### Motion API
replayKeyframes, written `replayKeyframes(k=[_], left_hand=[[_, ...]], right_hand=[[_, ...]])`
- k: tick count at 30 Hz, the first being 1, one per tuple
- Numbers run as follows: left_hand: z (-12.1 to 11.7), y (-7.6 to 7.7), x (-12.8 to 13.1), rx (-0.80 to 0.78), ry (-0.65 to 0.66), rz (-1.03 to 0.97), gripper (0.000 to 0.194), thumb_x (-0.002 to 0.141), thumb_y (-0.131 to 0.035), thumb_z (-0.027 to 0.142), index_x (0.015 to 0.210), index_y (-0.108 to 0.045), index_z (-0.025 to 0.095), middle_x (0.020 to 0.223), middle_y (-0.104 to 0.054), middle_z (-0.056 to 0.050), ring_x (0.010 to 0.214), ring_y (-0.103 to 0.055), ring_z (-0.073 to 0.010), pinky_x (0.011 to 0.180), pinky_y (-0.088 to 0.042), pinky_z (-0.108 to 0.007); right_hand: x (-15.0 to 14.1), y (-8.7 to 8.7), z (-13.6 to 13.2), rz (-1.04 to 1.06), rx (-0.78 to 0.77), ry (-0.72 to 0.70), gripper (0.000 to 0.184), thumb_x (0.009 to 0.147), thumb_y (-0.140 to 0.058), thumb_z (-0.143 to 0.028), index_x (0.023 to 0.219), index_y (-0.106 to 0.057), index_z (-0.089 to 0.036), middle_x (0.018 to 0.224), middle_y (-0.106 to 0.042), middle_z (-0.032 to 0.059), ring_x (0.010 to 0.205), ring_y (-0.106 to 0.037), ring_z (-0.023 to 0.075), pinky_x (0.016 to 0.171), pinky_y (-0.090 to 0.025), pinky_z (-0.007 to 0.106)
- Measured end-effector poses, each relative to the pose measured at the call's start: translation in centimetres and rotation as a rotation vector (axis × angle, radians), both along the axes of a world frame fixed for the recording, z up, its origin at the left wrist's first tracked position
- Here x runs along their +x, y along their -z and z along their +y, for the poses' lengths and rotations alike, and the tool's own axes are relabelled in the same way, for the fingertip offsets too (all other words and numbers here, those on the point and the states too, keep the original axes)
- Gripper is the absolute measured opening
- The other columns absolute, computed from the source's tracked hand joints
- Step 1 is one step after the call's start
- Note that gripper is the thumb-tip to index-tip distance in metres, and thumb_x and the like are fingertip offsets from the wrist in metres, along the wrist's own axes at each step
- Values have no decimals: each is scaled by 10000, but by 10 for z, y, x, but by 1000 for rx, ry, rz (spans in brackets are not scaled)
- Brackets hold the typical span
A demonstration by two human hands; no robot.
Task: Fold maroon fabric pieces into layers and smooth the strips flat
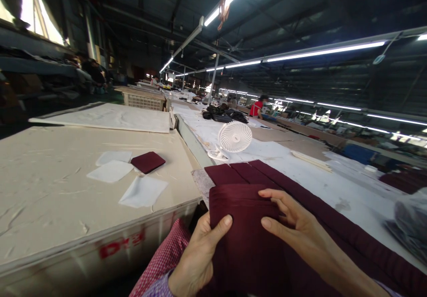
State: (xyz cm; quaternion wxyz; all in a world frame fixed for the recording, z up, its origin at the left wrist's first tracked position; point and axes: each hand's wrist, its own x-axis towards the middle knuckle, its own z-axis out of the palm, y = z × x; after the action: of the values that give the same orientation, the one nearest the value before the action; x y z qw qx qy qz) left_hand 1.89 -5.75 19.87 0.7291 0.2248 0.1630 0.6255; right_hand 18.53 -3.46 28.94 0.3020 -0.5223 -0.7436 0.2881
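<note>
A dark maroon fabric piece (247, 239) with a folded or stitched band along its top edge is held up in front of me. My left hand (203, 248) grips its left edge, thumb on the front and fingers behind. On the right side, my right hand (293, 223) touches the cloth with thumb and index finger apart. Just behind lie more maroon fabric strips (263, 172), spread on the white table. To the left, a small maroon patch (148, 161) rests beside several white squares (143, 191) on a cream board.
A white clip-on fan (235, 137) stands on the white table (343, 203), with dark cloth (225, 114) piled beyond it. The cream-topped box (66, 208) fills the left side. A plastic-wrapped bundle (412, 217) sits at right. Farther off is a person in red (256, 108).
</note>
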Motion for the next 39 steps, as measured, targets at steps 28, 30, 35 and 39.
replayKeyframes(k=[28,30,35,39], left_hand=[[2,1,-3,22,-7,20,205,780,-676,190,982,-697,165,916,-730,-79,903,-669,-219,871,-492,-349],[1,0,-2,18,-10,26,193,777,-680,195,965,-700,155,908,-730,-85,898,-670,-220,873,-492,-352],[1,1,0,36,-11,19,195,758,-697,173,952,-694,157,924,-728,-84,885,-674,-212,874,-492,-352],[2,3,1,47,0,8,183,755,-698,174,936,-690,146,923,-728,-92,874,-676,-215,866,-498,-356]], right_hand=[[-8,-4,-3,187,-217,-104,345,778,-639,-406,1050,-604,-198,1006,-668,46,854,-637,203,777,-536,309],[-9,-2,-3,207,-262,-110,303,783,-641,-397,1000,-638,-186,959,-685,40,800,-642,197,760,-538,311],[-6,4,3,223,-259,-80,290,771,-662,-380,987,-650,-186,934,-698,35,841,-647,221,756,-535,315],[-5,5,5,197,-250,-84,287,776,-650,-383,970,-633,-172,956,-691,51,891,-638,242,741,-532,313]])
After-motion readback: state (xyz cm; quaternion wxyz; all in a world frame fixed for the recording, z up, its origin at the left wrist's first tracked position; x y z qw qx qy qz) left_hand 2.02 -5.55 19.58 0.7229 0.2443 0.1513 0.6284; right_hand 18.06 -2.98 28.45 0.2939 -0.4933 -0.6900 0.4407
